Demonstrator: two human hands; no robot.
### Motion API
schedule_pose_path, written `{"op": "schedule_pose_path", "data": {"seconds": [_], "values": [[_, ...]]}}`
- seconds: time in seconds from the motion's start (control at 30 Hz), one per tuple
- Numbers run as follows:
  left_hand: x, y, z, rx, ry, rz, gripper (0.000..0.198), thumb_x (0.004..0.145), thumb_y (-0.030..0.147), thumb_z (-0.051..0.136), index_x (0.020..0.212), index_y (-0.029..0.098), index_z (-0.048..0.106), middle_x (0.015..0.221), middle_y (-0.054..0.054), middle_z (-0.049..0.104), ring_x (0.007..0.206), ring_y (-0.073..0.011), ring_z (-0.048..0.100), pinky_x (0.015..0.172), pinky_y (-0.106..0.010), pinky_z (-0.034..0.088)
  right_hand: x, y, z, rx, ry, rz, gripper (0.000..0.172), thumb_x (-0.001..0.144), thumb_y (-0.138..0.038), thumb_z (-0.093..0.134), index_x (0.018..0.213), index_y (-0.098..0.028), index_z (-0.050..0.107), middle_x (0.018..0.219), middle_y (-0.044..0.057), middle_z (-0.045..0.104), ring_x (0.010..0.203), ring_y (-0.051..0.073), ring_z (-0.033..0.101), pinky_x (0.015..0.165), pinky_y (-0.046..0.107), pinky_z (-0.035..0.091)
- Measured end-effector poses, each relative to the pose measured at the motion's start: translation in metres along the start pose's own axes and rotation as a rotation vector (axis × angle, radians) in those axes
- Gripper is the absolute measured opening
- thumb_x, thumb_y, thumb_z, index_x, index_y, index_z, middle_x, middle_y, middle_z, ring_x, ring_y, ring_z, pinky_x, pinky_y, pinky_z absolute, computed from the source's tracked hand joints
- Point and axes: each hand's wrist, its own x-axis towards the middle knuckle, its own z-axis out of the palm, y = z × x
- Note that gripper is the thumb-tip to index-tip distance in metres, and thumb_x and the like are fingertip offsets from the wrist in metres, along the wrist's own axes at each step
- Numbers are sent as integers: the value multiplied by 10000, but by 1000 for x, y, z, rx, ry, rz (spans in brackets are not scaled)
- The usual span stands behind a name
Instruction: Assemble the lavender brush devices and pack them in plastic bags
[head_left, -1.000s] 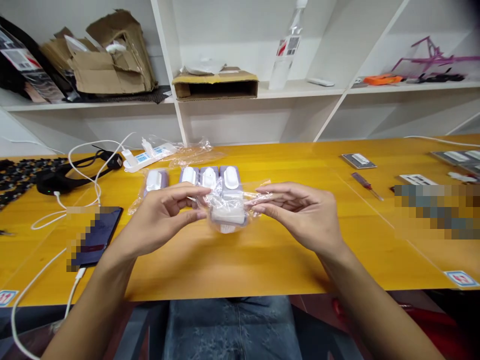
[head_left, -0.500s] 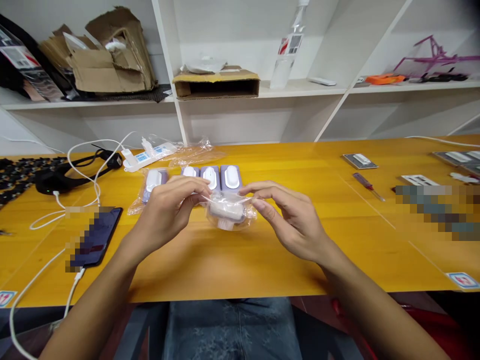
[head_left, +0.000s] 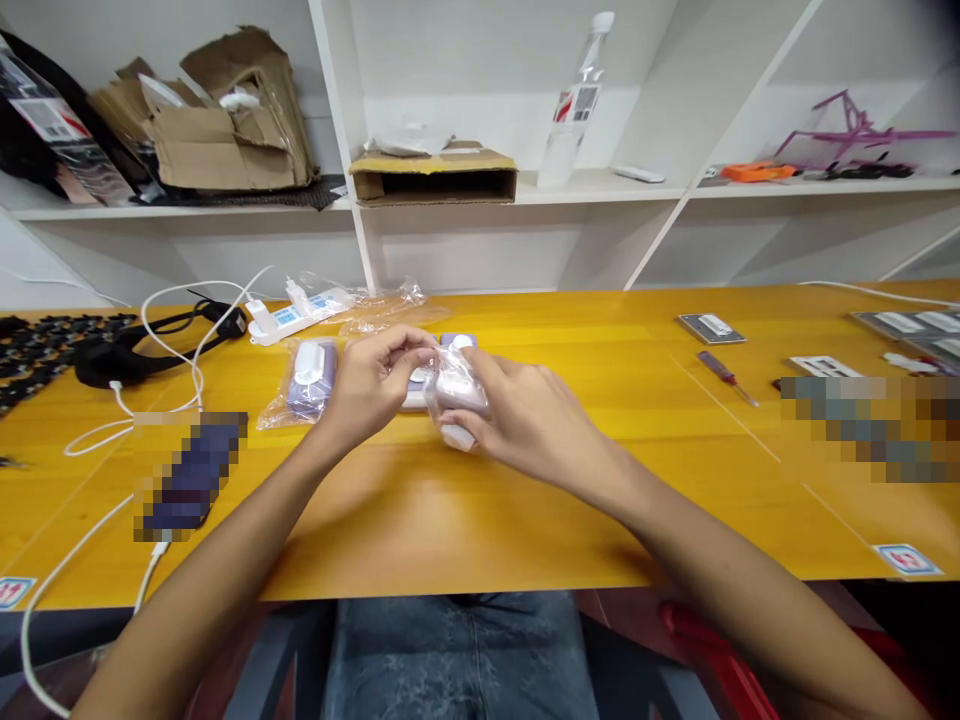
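A white and purple device in a clear plastic bag [head_left: 459, 388] is held above the table. Around its right side wraps my right hand [head_left: 529, 405], thumb below and fingers above. My left hand [head_left: 375, 375] pinches the bag's upper left edge between thumb and fingers. Behind the hands, purple and white devices [head_left: 415, 400] stand on the table, mostly covered by the hands. To the left of my left hand lies another bagged purple device [head_left: 311, 377] with a white oval part on top.
On the left are a phone [head_left: 195, 475], white cables, a black headset [head_left: 124, 355] and a power strip [head_left: 300, 315]. A screwdriver [head_left: 726, 376] and a small grey plate [head_left: 711, 328] lie right. Shelves behind hold a bottle [head_left: 574, 110] and cardboard boxes [head_left: 225, 130].
My right hand has moved left and closed round the bagged device, which is now tilted and lifted. My left hand has shifted slightly right, still pinching the bag.
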Motion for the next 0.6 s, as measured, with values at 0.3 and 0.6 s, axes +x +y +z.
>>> {"op": "schedule_pose_path", "data": {"seconds": [0.3,0.6], "values": [[-10,-39,16,-175,8,-118,420,1051,387,739,1412,201,634,1277,-152,827,1242,-263,799,1106,-429,621,29,75,-3,763,18,392,389,830,-523,922,794,-173,757,732,53,742,637,202,644,594,329,455],[-24,-81,13,305,77,154,279,1097,257,637,1367,205,684,1236,-102,844,1178,-245,810,1060,-412,637,34,179,52,1443,708,1108,162,934,-282,714,1093,-294,689,974,-32,808,837,177,782,731,334,708]]}}
